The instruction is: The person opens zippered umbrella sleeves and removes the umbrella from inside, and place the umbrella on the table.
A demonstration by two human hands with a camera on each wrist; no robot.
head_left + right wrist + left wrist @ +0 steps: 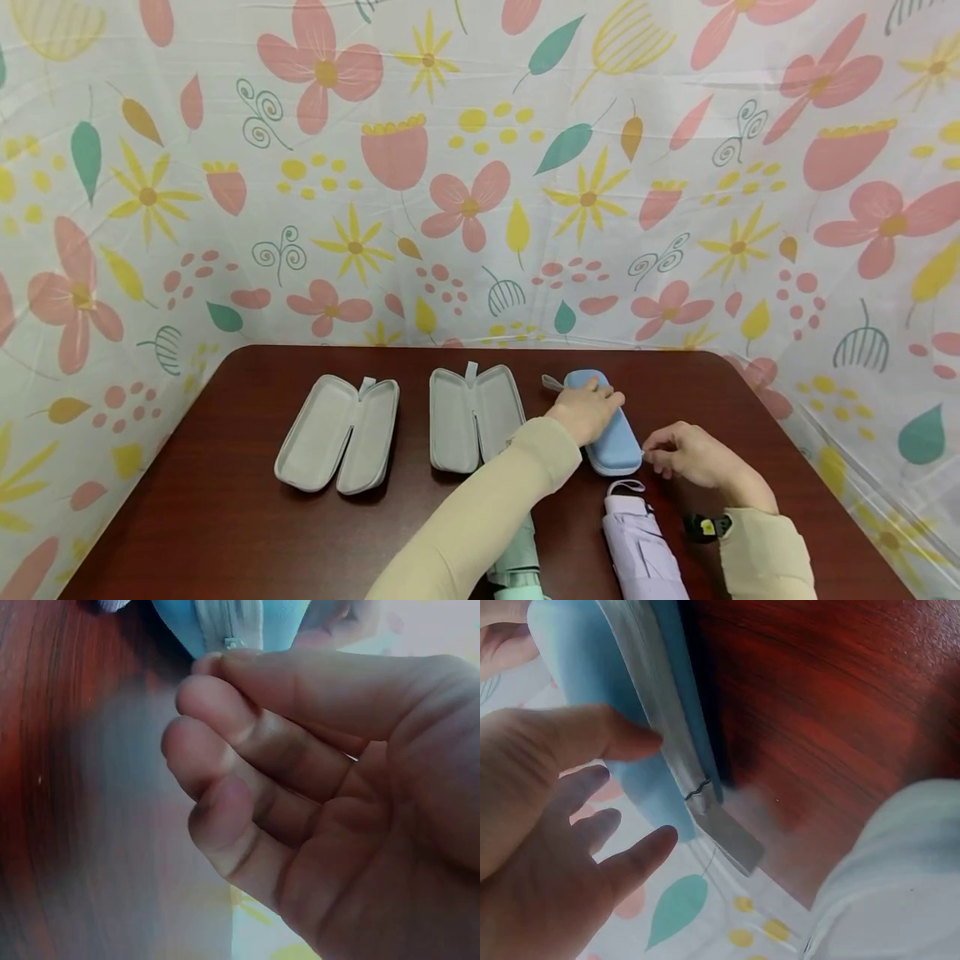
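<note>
A light-blue zippered case (617, 442) lies closed on the table at the right, its grey loop strap (552, 382) at the far end. My left hand (588, 410) holds it from above; in the left wrist view the thumb (630, 735) is at the grey zipper band (649, 682). At the near end my right hand (693, 454) pinches the zipper pull (234, 643) between thumb and forefinger, the other fingers curled. A folded lilac umbrella (643, 550) with a wrist loop lies just in front of the case.
Two grey-lined cases, one at left (315, 442) and one in the middle (452, 425), lie unfolded on the dark wooden table (202, 508). A mint-green umbrella (519, 554) is partly hidden under the left sleeve. A flowered curtain (465, 283) surrounds the table's back and sides.
</note>
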